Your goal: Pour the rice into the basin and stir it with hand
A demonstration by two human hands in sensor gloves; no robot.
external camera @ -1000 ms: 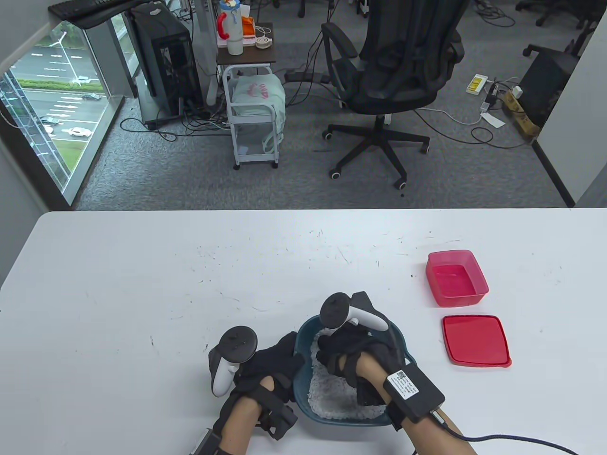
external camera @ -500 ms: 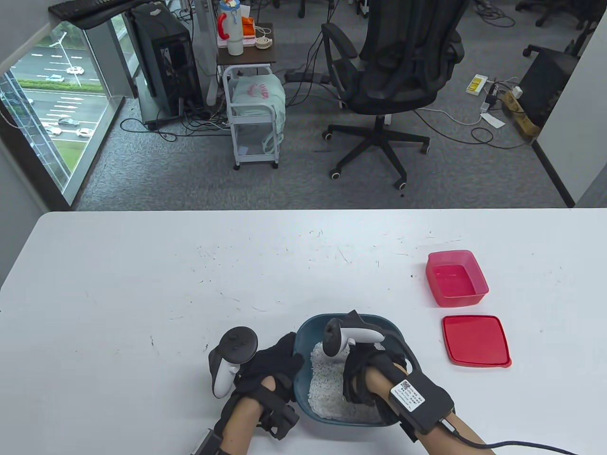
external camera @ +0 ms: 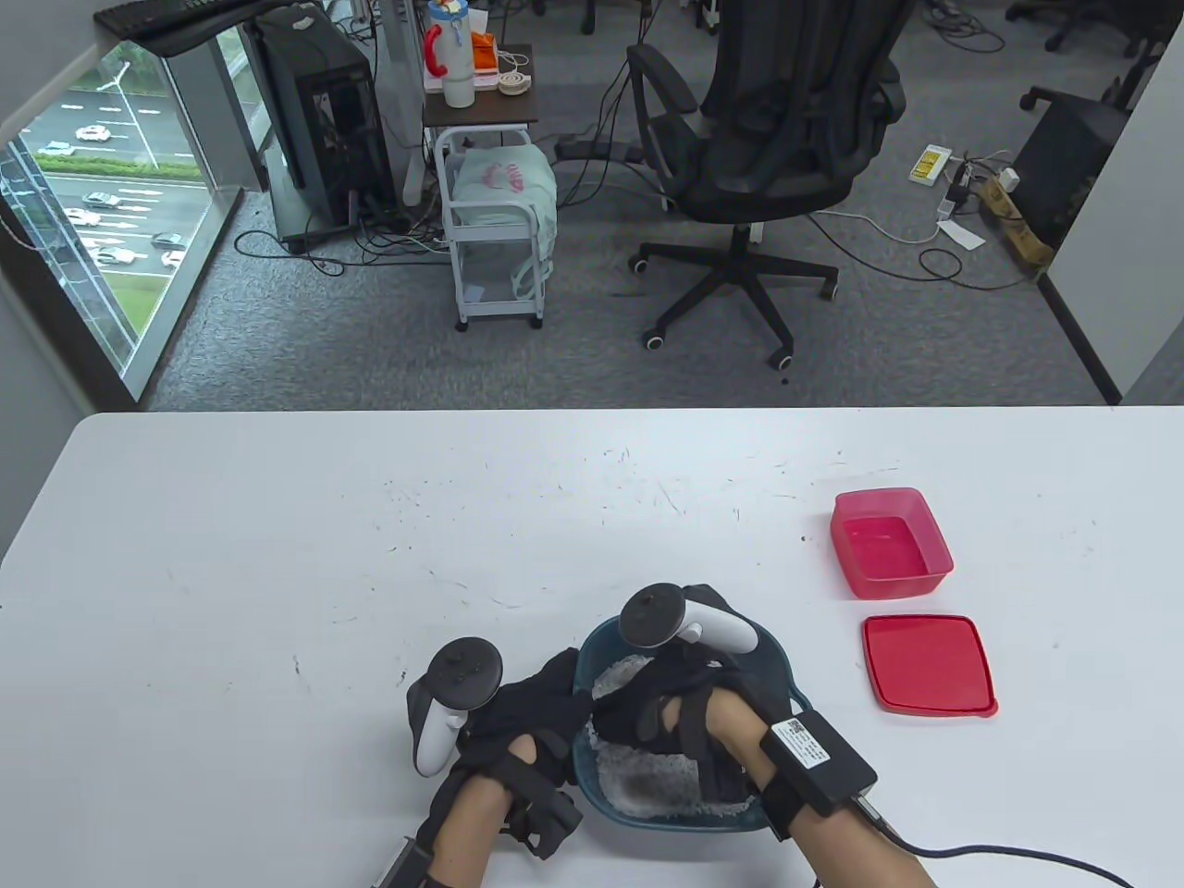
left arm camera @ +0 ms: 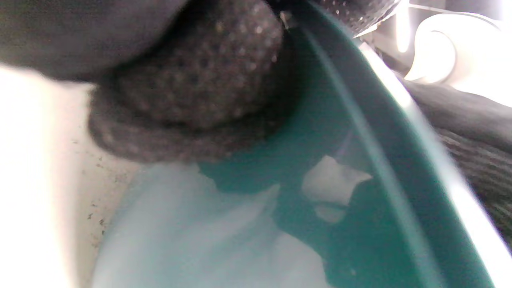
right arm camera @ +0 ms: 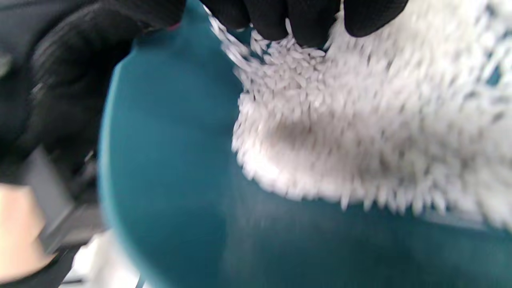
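From above, the teal basin (external camera: 777, 659) sits near the front edge of the white table (external camera: 277, 555), with white rice (external camera: 647, 786) heaped inside it. The right hand (external camera: 671, 708) is down inside the basin, and its tracker (external camera: 680, 624) covers the far rim, so the table view hides what the fingers are doing. The right wrist view fills that in: black gloved fingertips (right arm camera: 312, 20) hang in from the top edge and dig into the rice (right arm camera: 360, 120), curled around loose grains, while the bare teal inner wall (right arm camera: 168, 180) curves away to the left. The left hand (external camera: 527, 717) sits just beside the basin on its left, fingers against the outer wall. The left wrist view shows what the overhead cannot, a dotted glove fingertip (left arm camera: 200, 80) pressed against the basin's outer side (left arm camera: 352, 192) right under the rim; the picture is blurred, and I cannot tell whether the thumb hooks over the rim, though the hand appears to grip the basin. Well apart on the right of the table, a pink box (external camera: 890, 541) stands open, with its red lid (external camera: 928, 664) lying flat just in front of it. Beyond the table, a black office chair (external camera: 768, 139) and a small white cart (external camera: 495, 231) stand on the grey carpet.
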